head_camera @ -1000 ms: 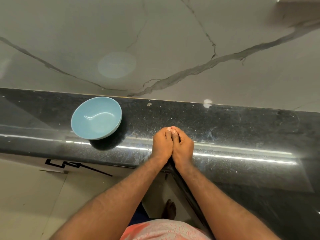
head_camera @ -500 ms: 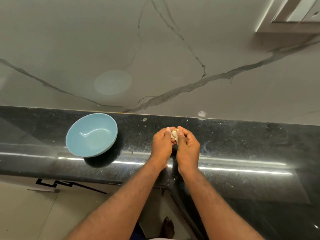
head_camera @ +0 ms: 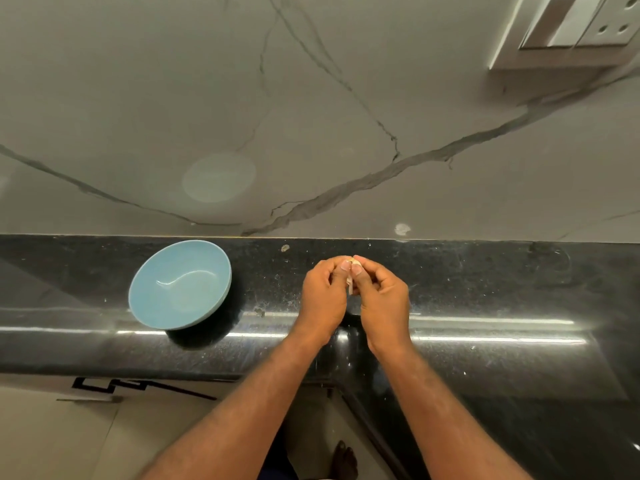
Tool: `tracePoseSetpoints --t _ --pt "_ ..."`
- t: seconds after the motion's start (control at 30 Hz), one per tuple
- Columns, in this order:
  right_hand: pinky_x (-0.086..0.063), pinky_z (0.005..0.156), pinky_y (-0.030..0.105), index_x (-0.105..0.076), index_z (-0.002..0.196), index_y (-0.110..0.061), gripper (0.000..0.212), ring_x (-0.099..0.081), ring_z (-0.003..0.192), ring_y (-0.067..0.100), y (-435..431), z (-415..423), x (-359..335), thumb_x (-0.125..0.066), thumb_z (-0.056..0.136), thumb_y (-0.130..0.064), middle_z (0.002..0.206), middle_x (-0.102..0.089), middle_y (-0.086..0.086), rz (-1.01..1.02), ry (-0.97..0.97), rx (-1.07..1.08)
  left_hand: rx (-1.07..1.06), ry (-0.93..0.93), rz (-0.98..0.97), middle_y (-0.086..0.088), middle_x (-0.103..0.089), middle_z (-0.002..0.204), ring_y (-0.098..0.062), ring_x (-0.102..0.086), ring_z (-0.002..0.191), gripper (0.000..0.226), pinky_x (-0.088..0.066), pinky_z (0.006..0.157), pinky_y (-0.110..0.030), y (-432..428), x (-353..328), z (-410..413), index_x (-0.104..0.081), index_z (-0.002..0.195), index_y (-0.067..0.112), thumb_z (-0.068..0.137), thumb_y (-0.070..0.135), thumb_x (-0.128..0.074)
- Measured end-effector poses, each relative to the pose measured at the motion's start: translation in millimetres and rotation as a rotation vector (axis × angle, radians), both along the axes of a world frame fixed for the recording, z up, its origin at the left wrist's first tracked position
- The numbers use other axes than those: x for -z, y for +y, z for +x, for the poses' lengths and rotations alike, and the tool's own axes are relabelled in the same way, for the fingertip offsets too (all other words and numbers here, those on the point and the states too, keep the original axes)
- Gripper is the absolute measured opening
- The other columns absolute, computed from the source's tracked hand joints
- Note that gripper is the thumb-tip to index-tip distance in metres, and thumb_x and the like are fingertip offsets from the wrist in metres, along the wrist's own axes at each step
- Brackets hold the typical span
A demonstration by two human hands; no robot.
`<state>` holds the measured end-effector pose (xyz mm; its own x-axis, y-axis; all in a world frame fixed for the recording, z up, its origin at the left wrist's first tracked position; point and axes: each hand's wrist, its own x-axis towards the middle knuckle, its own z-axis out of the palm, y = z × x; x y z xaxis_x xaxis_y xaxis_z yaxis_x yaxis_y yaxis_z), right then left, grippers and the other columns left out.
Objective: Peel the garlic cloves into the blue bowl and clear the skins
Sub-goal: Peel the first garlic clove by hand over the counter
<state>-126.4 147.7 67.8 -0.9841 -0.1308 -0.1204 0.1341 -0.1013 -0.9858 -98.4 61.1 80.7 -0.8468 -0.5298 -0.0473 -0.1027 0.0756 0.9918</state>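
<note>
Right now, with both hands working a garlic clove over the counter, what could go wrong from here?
1. The clove sits in a fingertip grip between the left hand and right hand, above the counter and well right of the blue bowl; if it pops free, it likely lands on the counter.
2. A strip of skin hangs between the thumbs; it may drop onto the speckled counter, where scraps could be missed when clearing.
</note>
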Motion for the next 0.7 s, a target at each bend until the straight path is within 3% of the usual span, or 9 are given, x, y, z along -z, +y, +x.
tracePoseSetpoints --t 0.13,0.5,0.6,0.7 --pt "-0.057 0.094 0.038 -0.074 0.113 -0.018 0.019 -0.071 0.102 0.010 -9 3 -3 -0.064 0.097 -0.017 0.107 -0.075 -0.002 0.055 0.026 0.089 -0.069 0.037 -0.169 0.005 -0.063 0.090 -0.004 -0.061 0.086 0.025 -0.044 0.072 -0.006 14 -4 -2 -0.071 0.101 0.018 0.103 0.012 -0.046" --pt "-0.058 0.092 0.040 -0.076 0.104 -0.016 0.019 -0.073 0.099 0.019 -21 2 -15 -0.060 0.098 -0.007 0.100 -0.077 0.004 -0.181 -0.173 0.101 -0.120 0.036 -0.149 -0.004 -0.064 0.101 -0.005 -0.065 0.088 0.023 -0.048 0.071 -0.008 8 -6 -7 -0.072 0.110 0.010 0.101 0.012 -0.051" --pt "-0.059 0.086 0.034 -0.074 0.107 -0.016 0.017 -0.073 0.098 0.022 -16 -2 -21 -0.060 0.099 -0.012 0.100 -0.077 0.004 -0.166 -0.092 0.015 -0.134 0.065 -0.067 -0.003 -0.066 0.102 -0.006 -0.067 0.089 0.020 -0.052 0.073 -0.011 3 -15 -8 -0.072 0.110 0.012 0.100 0.012 -0.055" --pt "-0.058 0.076 0.029 -0.071 0.107 -0.014 0.014 -0.070 0.082 0.017 -4 -9 -25 -0.063 0.097 -0.020 0.093 -0.075 0.003 -0.081 0.075 -0.079 -0.086 0.082 0.013 -0.005 -0.069 0.101 -0.011 -0.068 0.090 0.018 -0.054 0.073 -0.018 -1 -23 -7 -0.073 0.107 0.016 0.099 0.015 -0.057"
